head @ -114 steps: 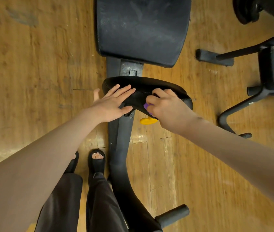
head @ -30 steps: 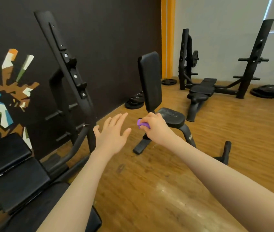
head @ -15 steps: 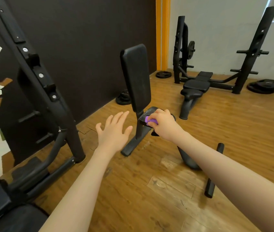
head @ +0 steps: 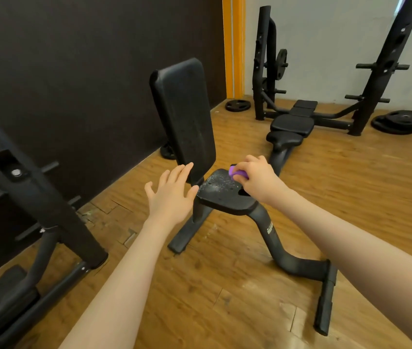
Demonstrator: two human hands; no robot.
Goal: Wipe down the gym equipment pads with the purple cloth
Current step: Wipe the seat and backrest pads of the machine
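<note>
A black upright bench stands in the middle of the head view, with a tall back pad (head: 184,117) and a dusty seat pad (head: 222,195) below it. My right hand (head: 256,180) grips the bunched purple cloth (head: 237,174) over the far right part of the seat pad; most of the cloth is hidden by my fingers. My left hand (head: 171,195) hovers with fingers spread just left of the seat pad, in front of the back pad's lower edge, holding nothing.
A black rack frame (head: 36,192) with padded parts stands at the near left. A flat bench with uprights (head: 298,122) is at the back right, with weight plates (head: 399,120) on the wooden floor. A dark wall runs along the left.
I have come closer to the upright bench, which now looks larger. My right hand with the cloth has come over the seat pad, and my left hand has neared its left edge.
</note>
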